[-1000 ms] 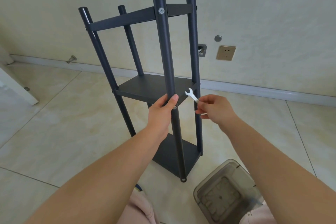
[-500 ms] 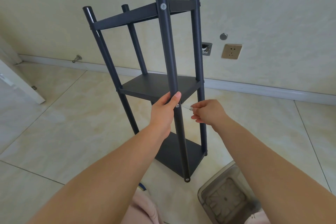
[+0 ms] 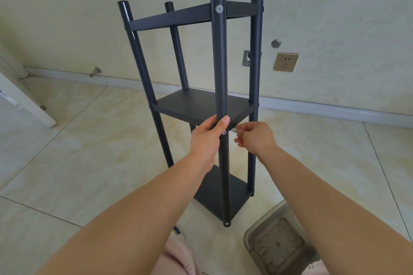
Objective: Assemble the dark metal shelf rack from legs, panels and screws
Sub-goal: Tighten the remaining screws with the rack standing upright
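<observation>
The rack [image 3: 201, 105] stands nearly complete; left hand [image 3: 206, 135] grips the front leg [image 3: 220, 62], right hand [image 3: 254, 135] pinches what seems a small wrench [image 3: 234, 130] at the middle screw [image 3: 223, 132].

The dark metal shelf rack [image 3: 201, 105] stands upright on a pale tiled floor [image 3: 78, 152], centre of frame, with four round legs and three panels fitted: top, middle and bottom. The left hand [image 3: 206, 135] grips the nearest leg [image 3: 220, 62] at the level of the middle panel [image 3: 192, 105], thumb laid across the tube. A silver screw head [image 3: 223, 133] shows on that leg just below the thumb. The right hand [image 3: 254, 136] pinches a small silver tool [image 3: 234, 130], mostly hidden, just right of that screw. Further screw heads show at the top and foot of the same leg. A translucent container [image 3: 279, 243] sits at lower right. A wall socket [image 3: 286, 62] is mounted at upper right.
</observation>
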